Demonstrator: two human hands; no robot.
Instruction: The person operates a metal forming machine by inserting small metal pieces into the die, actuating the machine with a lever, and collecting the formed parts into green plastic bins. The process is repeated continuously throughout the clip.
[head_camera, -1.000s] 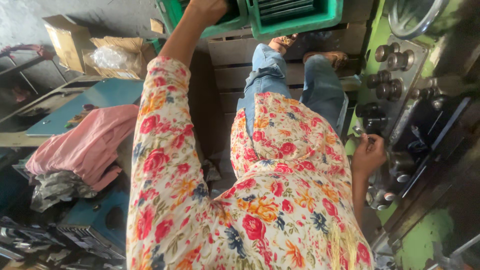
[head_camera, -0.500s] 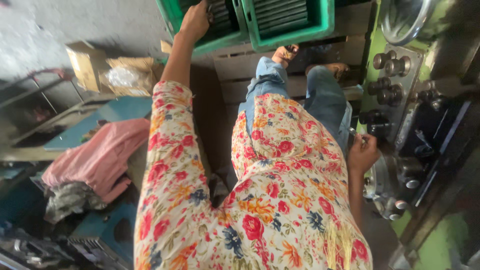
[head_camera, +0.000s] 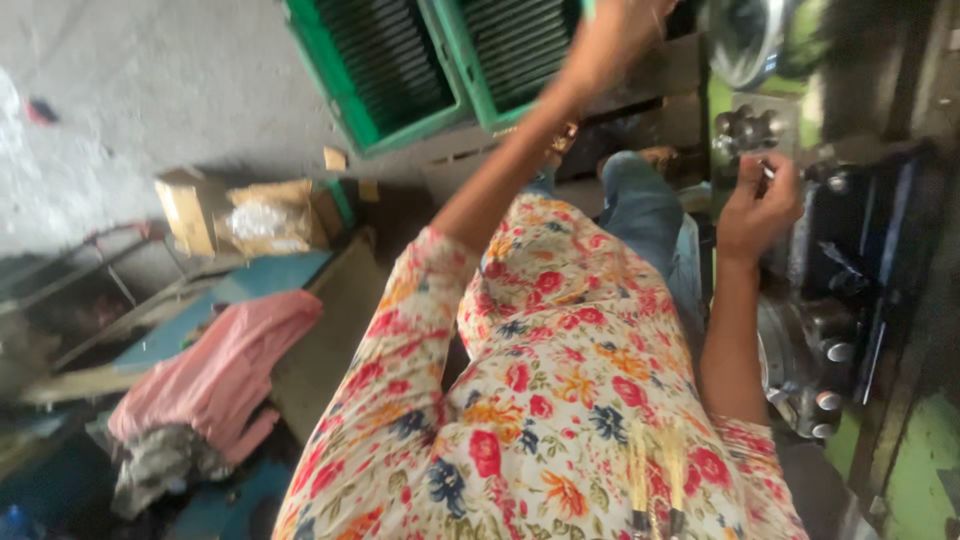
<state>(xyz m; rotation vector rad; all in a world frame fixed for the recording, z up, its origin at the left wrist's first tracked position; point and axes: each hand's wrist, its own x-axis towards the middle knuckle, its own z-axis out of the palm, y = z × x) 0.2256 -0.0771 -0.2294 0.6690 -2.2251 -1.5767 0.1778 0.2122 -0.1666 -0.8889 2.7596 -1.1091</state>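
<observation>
Swung rightward since earlier frame: left hand (head_camera: 615, 35), grip unclear, over green crates (head_camera: 400, 75). Right hand (head_camera: 755, 205) nearer, pinching small metal piece (head_camera: 768, 172) beside machine knobs (head_camera: 745, 128).

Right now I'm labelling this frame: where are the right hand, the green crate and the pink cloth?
right hand (head_camera: 757, 208), head view, back of the hand.
green crate (head_camera: 345, 95), head view, its left rim.
pink cloth (head_camera: 225, 370), head view, middle of the folds.
</observation>
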